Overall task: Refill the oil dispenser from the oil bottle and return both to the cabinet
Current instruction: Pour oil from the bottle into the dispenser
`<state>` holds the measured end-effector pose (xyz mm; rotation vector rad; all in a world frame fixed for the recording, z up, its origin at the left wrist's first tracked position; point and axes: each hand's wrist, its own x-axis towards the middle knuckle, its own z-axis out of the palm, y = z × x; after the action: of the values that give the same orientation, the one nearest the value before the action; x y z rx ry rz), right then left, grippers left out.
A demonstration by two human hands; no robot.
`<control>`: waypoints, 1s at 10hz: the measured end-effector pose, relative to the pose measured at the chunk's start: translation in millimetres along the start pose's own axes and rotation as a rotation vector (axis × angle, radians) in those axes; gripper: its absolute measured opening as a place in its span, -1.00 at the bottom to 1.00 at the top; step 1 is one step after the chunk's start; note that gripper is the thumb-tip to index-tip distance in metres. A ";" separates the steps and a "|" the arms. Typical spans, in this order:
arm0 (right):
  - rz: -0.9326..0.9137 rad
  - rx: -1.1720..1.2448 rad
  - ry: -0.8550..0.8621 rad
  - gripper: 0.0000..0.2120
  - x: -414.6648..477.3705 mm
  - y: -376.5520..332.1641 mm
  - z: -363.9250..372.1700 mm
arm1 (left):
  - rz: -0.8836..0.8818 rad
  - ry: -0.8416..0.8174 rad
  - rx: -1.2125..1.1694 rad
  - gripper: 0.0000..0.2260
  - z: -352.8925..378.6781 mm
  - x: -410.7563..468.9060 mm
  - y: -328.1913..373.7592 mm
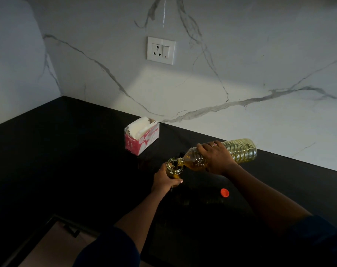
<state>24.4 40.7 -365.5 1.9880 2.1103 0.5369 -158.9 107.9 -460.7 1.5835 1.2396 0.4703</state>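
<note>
While my left hand (164, 180) clasps the oil dispenser (174, 169), my right hand (216, 158), wrapped round the oil bottle (239, 150), should keep its mouth over the rim (red cap (224, 192) lies beside the dispenser), pouring slowly.

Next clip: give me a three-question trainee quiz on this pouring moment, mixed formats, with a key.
1. Multiple choice: where is the orange cap?
A. on the oil bottle
B. lying on the black counter
C. inside the tissue box

2. True or false: the left hand holds the oil dispenser upright.

3. Fill in: the right hand tilts the oil bottle so that its mouth meets the dispenser's ____.

Key: 1 B; 2 true; 3 opening.
</note>
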 end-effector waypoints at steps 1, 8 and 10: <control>-0.003 -0.001 -0.009 -0.20 0.4 -0.6 0.3 | 0.002 0.000 -0.002 -0.26 -0.3 0.0 0.1; -0.004 0.007 -0.017 -0.19 0.4 0.6 1.0 | 0.011 -0.005 -0.011 -0.27 0.2 -0.1 -0.4; -0.007 -0.003 -0.012 -0.19 0.4 0.9 1.5 | 0.008 -0.005 -0.005 -0.27 0.5 -0.3 -0.3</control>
<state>25.8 41.3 -366.4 1.9767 2.1070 0.5261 -158.8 107.4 -461.1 1.5851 1.2275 0.4737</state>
